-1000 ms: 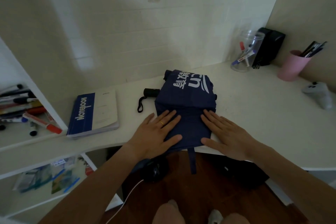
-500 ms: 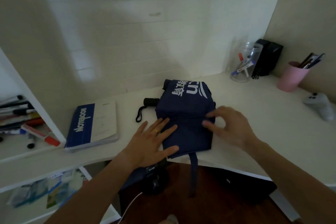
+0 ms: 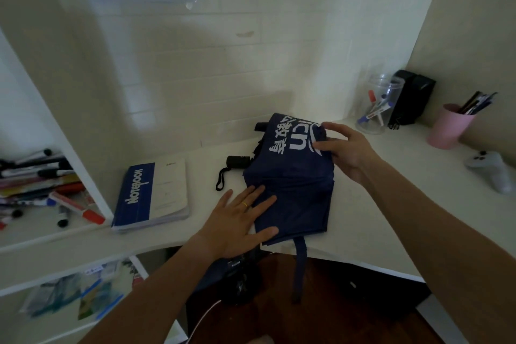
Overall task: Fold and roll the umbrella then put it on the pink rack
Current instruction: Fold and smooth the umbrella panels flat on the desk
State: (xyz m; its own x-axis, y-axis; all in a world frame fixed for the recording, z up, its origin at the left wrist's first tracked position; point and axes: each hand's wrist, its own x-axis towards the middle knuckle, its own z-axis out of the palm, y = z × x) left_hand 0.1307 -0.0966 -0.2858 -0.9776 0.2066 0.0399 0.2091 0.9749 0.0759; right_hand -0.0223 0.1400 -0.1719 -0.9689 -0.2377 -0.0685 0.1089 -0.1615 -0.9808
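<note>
The navy umbrella (image 3: 293, 193), printed with white lettering, lies flattened on the white desk (image 3: 391, 218). Its black handle (image 3: 237, 161) with a wrist loop sticks out to the left. The closing strap (image 3: 299, 268) hangs over the desk's front edge. My left hand (image 3: 237, 223) lies flat, fingers spread, on the near left corner of the fabric. My right hand (image 3: 346, 151) is at the far right corner, thumb and fingers pinching the fabric edge by the lettering. No pink rack is in view.
A blue and white notebook (image 3: 153, 193) lies left of the umbrella. Markers (image 3: 42, 187) fill a shelf at far left. At the back right stand a clear jar (image 3: 377, 106), a black case (image 3: 410, 100) and a pink cup (image 3: 446, 127) of pens. A grey controller (image 3: 491, 170) lies at right.
My right hand lifted off the near part of the fabric and moved up to the far right corner, where it now pinches the edge. My left hand stayed flat on the near left corner.
</note>
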